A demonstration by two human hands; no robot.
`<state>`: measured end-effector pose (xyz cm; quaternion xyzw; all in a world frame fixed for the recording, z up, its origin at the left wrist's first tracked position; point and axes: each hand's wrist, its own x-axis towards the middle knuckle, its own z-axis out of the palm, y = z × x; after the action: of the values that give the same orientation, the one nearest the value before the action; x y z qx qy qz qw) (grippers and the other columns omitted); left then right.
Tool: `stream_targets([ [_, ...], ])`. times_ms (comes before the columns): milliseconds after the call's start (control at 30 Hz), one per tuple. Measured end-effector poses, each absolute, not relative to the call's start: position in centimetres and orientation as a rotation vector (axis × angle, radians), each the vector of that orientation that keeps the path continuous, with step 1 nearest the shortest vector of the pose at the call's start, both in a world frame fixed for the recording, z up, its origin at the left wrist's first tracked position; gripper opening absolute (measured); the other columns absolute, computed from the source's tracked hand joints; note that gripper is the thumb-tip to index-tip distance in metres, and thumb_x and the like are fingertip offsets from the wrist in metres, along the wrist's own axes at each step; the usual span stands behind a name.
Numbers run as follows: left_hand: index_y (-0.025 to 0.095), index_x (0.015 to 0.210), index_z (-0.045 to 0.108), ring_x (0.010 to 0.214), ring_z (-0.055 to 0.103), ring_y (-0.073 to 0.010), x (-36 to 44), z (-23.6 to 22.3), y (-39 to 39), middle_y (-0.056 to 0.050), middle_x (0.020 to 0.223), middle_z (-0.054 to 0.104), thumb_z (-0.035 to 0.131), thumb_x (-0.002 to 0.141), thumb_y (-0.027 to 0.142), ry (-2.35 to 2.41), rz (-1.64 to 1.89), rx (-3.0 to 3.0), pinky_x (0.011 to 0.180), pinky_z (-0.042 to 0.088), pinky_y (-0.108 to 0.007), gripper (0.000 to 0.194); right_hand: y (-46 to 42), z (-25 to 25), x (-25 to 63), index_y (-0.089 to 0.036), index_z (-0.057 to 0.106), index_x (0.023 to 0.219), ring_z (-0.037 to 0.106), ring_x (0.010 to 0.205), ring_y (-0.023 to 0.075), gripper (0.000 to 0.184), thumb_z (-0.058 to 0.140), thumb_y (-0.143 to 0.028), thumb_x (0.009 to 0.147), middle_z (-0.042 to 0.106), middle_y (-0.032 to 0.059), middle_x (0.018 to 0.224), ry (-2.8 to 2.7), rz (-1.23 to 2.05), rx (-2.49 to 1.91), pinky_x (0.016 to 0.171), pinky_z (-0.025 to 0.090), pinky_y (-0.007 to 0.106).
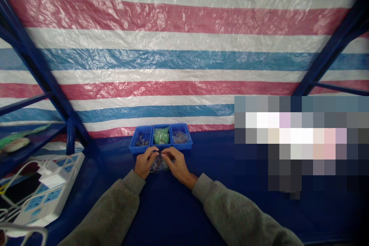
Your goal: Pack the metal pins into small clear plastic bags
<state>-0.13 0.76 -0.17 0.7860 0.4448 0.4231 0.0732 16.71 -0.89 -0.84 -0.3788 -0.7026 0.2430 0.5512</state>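
Observation:
My left hand (145, 162) and my right hand (178, 164) meet over the dark blue table (230, 215), both pinching a small clear plastic bag (158, 165) with small dark parts inside. Just beyond the hands stand three small blue bins side by side. The left bin (141, 140) holds dark metal pieces. The middle bin (161, 135) holds green packets. The right bin (181, 137) holds clear bagged items. Both forearms wear grey sleeves.
A white and blue power strip (49, 192) with plugs and white cables lies at the left. Blue metal shelf frames (43, 73) rise on both sides. A striped red, white and blue tarp (184, 46) forms the back wall. A blurred patch covers the right.

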Motion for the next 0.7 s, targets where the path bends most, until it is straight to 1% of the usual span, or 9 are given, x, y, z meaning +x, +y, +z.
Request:
stream_targets([
  [133, 0.018, 0.098, 0.056, 0.05, 0.059, -0.01, 0.0, 0.2, 0.5, 0.003, 0.059, 0.063, 0.041, 0.089, 0.032, 1.306, 1.239, 2.369, 0.052, 0.045, -0.019, 0.023, -0.8, -0.9, 16.7, -0.018, 0.062, 0.08, 0.05, 0.062, 0.0123, 0.018, 0.05, -0.03, 0.086, 0.055, 0.0004, 0.069, -1.663, 0.561, -0.898, 0.059, 0.039, 0.023],
  [200, 0.018, 0.099, 0.057, 0.055, 0.062, -0.0106, 0.1, 0.3, 0.3, 0.002, 0.064, 0.065, 0.042, 0.089, 0.03, 1.281, 1.27, 2.376, 0.057, 0.048, -0.019, 0.022, -0.8, -0.9, 16.8, -0.018, 0.061, 0.079, 0.05, 0.062, 0.0124, 0.019, 0.05, -0.03, 0.086, 0.055, 0.0006, 0.069, -1.635, 0.561, -0.903, 0.059, 0.04, 0.023],
  [300, 0.018, 0.093, 0.061, 0.073, 0.066, -0.0137, 0.4, 0.6, 0.1, -0.003, 0.082, 0.069, 0.049, 0.086, 0.028, 1.247, 1.394, 2.433, 0.072, 0.051, -0.023, 0.018, -0.8, -0.8, 16.8, -0.017, 0.062, 0.081, 0.052, 0.064, 0.0129, 0.02, 0.048, -0.031, 0.087, 0.057, 0.0014, 0.072, -1.575, 0.579, -0.912, 0.059, 0.041, 0.023],
  [367, 0.018, 0.088, 0.064, 0.078, 0.066, -0.015, 0.5, 0.7, 0.0, -0.003, 0.085, 0.07, 0.051, 0.084, 0.027, 1.241, 1.492, 2.477, 0.076, 0.051, -0.024, 0.016, -0.8, -0.8, 16.8, -0.017, 0.063, 0.085, 0.054, 0.066, 0.0134, 0.02, 0.048, -0.03, 0.088, 0.059, 0.0022, 0.074, -1.559, 0.596, -0.913, 0.06, 0.042, 0.023],
  [467, 0.018, 0.086, 0.066, 0.077, 0.066, -0.0147, 0.0, 0.7, 0.3, -0.003, 0.082, 0.07, 0.053, 0.084, 0.024, 1.253, 1.612, 2.523, 0.077, 0.051, -0.024, 0.015, -0.9, -0.9, 16.8, -0.018, 0.063, 0.094, 0.056, 0.071, 0.0142, 0.021, 0.045, -0.028, 0.089, 0.062, 0.0036, 0.082, -1.561, 0.615, -0.912, 0.062, 0.043, 0.023],
  [533, 0.018, 0.087, 0.067, 0.079, 0.066, -0.0152, -0.8, 0.8, 0.8, -0.003, 0.084, 0.07, 0.054, 0.083, 0.023, 1.309, 1.696, 2.532, 0.078, 0.05, -0.026, 0.014, -0.9, -1.0, 16.8, -0.018, 0.063, 0.097, 0.057, 0.073, 0.0147, 0.023, 0.043, -0.027, 0.089, 0.062, 0.0044, 0.085, -1.555, 0.619, -0.921, 0.063, 0.044, 0.024],
  [600, 0.017, 0.088, 0.066, 0.081, 0.065, -0.017, -2.0, 1.1, 1.5, -0.005, 0.085, 0.07, 0.055, 0.083, 0.025, 1.448, 1.805, 2.492, 0.077, 0.049, -0.028, 0.015, -0.8, -1.1, 16.7, -0.018, 0.063, 0.097, 0.057, 0.074, 0.0149, 0.024, 0.042, -0.028, 0.09, 0.063, 0.0048, 0.085, -1.551, 0.623, -0.933, 0.063, 0.044, 0.024],
  [700, 0.018, 0.088, 0.065, 0.081, 0.063, -0.0196, -3.9, 1.6, 2.8, -0.007, 0.087, 0.07, 0.052, 0.085, 0.031, 1.717, 1.782, 2.471, 0.079, 0.044, -0.034, 0.02, -0.8, -1.1, 16.6, -0.018, 0.064, 0.094, 0.057, 0.074, 0.015, 0.025, 0.042, -0.029, 0.09, 0.062, 0.0049, 0.083, -1.558, 0.63, -0.938, 0.063, 0.043, 0.024],
])
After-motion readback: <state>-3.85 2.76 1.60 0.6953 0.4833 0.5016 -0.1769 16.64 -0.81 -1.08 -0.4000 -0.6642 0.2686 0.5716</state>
